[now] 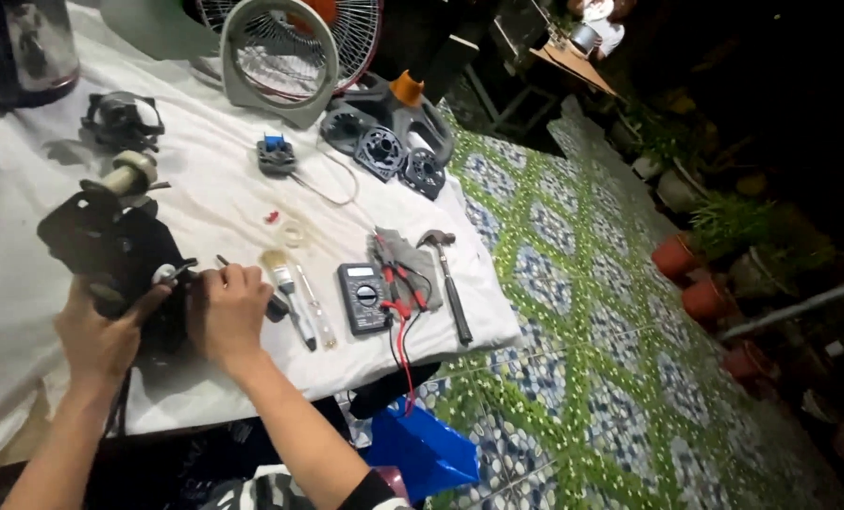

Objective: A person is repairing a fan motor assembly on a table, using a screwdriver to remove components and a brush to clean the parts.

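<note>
Black motor housing [110, 250] at table's left edge, long axis running from 7 o'clock up to 1 o'clock, shaft end with cream bushing [131, 173] on top. Left hand [96, 335] wrapped closed around its lower end from 6 o'clock. Right hand [228, 312] at 3 o'clock of housing, fingers curled shut, tips touching small screwdriver [181, 272] against housing side; nearer to that spot than left. Paintbrush [285, 293] and multimeter [363, 297] further right on white cloth [214, 198].

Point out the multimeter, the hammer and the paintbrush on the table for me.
multimeter [362, 297], head view, on its dial.
hammer [453, 293], head view, on the handle's middle.
paintbrush [274, 262], head view, on the bristles.
</note>
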